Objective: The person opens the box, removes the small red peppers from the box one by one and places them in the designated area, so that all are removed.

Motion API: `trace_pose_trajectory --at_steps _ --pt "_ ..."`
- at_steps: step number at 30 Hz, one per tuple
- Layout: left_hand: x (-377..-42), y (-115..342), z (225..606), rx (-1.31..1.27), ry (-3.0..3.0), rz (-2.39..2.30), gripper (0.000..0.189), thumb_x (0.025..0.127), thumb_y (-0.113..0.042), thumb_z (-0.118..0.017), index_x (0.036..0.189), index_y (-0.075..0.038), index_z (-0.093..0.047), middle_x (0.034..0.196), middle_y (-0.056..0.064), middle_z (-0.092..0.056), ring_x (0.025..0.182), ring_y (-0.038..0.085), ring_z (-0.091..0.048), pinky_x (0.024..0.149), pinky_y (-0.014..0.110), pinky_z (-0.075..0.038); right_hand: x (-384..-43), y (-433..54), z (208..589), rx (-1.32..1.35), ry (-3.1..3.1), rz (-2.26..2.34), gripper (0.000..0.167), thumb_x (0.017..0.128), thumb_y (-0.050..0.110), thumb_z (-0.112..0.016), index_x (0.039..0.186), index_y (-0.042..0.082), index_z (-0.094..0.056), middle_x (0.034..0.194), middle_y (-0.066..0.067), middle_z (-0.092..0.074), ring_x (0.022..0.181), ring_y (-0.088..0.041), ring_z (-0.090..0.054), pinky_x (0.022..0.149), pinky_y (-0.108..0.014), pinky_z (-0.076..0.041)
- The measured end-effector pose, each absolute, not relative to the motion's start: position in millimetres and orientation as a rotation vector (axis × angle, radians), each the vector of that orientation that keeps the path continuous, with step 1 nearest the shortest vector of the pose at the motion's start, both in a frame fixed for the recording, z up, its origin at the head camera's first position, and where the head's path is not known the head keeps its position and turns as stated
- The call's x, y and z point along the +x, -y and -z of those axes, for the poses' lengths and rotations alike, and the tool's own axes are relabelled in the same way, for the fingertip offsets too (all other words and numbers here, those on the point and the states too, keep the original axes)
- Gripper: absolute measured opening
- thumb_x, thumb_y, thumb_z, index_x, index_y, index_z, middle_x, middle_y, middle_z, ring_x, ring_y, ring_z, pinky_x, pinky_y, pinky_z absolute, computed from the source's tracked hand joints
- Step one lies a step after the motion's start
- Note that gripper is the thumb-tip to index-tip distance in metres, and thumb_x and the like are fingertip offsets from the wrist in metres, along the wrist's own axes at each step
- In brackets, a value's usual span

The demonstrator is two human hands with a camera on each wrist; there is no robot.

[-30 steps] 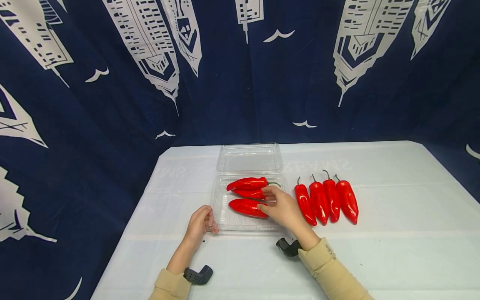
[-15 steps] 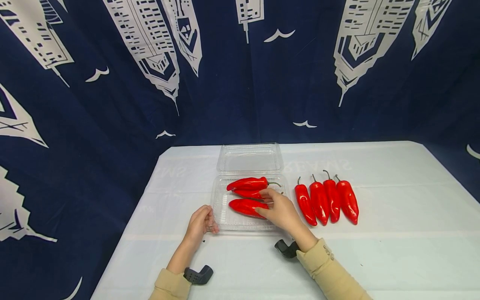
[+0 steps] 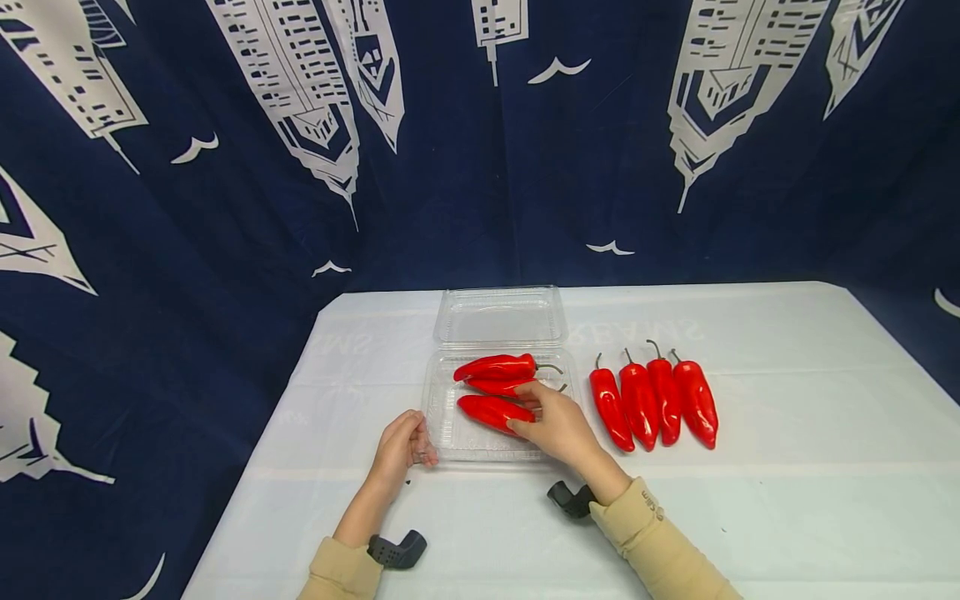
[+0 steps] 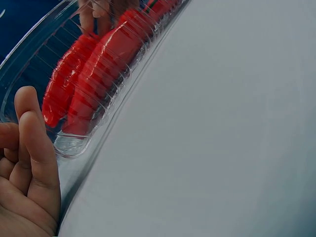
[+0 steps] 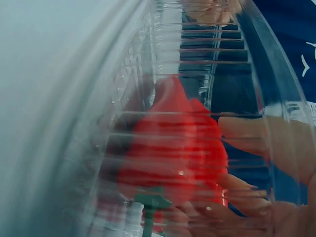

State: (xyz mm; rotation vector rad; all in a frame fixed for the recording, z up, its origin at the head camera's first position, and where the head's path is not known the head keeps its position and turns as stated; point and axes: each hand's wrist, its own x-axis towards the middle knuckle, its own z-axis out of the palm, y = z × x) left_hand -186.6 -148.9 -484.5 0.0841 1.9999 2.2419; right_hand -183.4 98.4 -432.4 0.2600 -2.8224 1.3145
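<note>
A clear plastic clamshell container (image 3: 450, 446) lies unfolded, its lid (image 3: 498, 317) laid back away from me. Three red peppers rest crosswise in its base: a far pepper (image 3: 495, 367), a middle pepper (image 3: 491, 387) and a near pepper (image 3: 487, 410). My right hand (image 3: 558, 423) reaches in from the right and grips the near pepper by its stem end, thumb on the near side. That pepper's green stem (image 5: 150, 202) shows through the wall in the right wrist view. My left hand (image 3: 401, 446) holds the container's front left corner, fingertips at the rim.
To the right of the container lie several more red peppers (image 3: 637, 408) in a row, stems pointing away. A white cloth covers the table (image 3: 817, 500). Behind it hangs a dark blue curtain (image 3: 450, 225) with white building prints.
My right hand has shifted slightly left and toward me. The near pepper has turned a little, its stem end coming nearer to me. My left hand has stayed at the corner.
</note>
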Motion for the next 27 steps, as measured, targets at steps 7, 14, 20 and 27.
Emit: trace_pose_trajectory --at_steps 7,14,20,27 --pt "-186.3 149.2 484.0 0.101 -2.008 -2.231 0.028 0.100 -0.016 -0.032 0.074 -0.005 -0.040 0.054 0.002 -0.036 0.047 0.014 -0.054 0.049 0.026 -0.048 -183.5 -97.1 433.9 0.264 2.827 -1.306 0.043 0.076 0.014 -0.076 0.114 0.004 -0.060 0.108 -0.009 -0.065 0.094 -0.024 -0.063 0.082 -0.039 -0.050" --pt "-185.9 149.7 483.6 0.108 -2.017 -2.224 0.028 0.100 -0.017 -0.033 0.075 -0.006 -0.039 0.054 0.002 -0.036 0.048 0.015 -0.054 0.049 0.026 -0.048 -184.1 -95.3 435.7 0.272 2.840 -1.277 0.044 0.074 0.012 -0.078 0.113 0.004 -0.061 0.103 -0.008 -0.066 0.090 -0.022 -0.063 0.078 -0.038 -0.050" --pt "-185.2 149.8 482.7 0.113 -2.012 -2.225 0.028 0.100 -0.017 -0.034 0.076 -0.006 -0.039 0.055 0.002 -0.035 0.048 0.014 -0.054 0.050 0.026 -0.048 -184.9 -95.0 437.6 0.293 2.845 -1.267 0.046 0.070 0.008 -0.079 0.113 0.004 -0.061 0.104 -0.008 -0.066 0.091 -0.021 -0.063 0.079 -0.038 -0.050" --pt "-185.5 150.0 482.7 0.118 -2.019 -2.217 0.028 0.100 -0.018 -0.034 0.076 -0.006 -0.039 0.056 0.002 -0.036 0.049 0.014 -0.054 0.050 0.027 -0.049 -184.9 -95.0 438.1 0.301 2.844 -1.274 0.048 0.068 0.004 -0.079 0.113 0.005 -0.062 0.101 -0.006 -0.066 0.089 -0.020 -0.063 0.077 -0.037 -0.050"
